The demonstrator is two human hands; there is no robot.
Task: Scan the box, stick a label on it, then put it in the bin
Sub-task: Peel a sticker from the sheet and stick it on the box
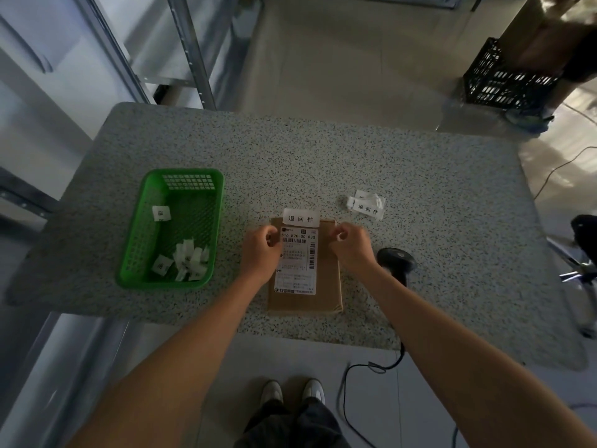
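Observation:
A flat brown cardboard box (326,286) lies on the speckled table (420,176) in front of me, with a white shipping slip (298,263) on its top. A white label with black characters (301,218) sits across the box's far edge. My left hand (260,253) rests at the box's far left corner, fingers curled shut. My right hand (353,248) is at the far right corner, fingers also curled. Neither hand touches the label. The black barcode scanner (395,258) lies on the table right of the box, partly behind my right forearm.
A green plastic basket (135,234) at the left holds several crumpled white paper scraps. More white labels (366,203) lie beyond the box to the right. The scanner's cable (347,383) hangs off the near table edge. A black crate (504,82) stands on the floor far right.

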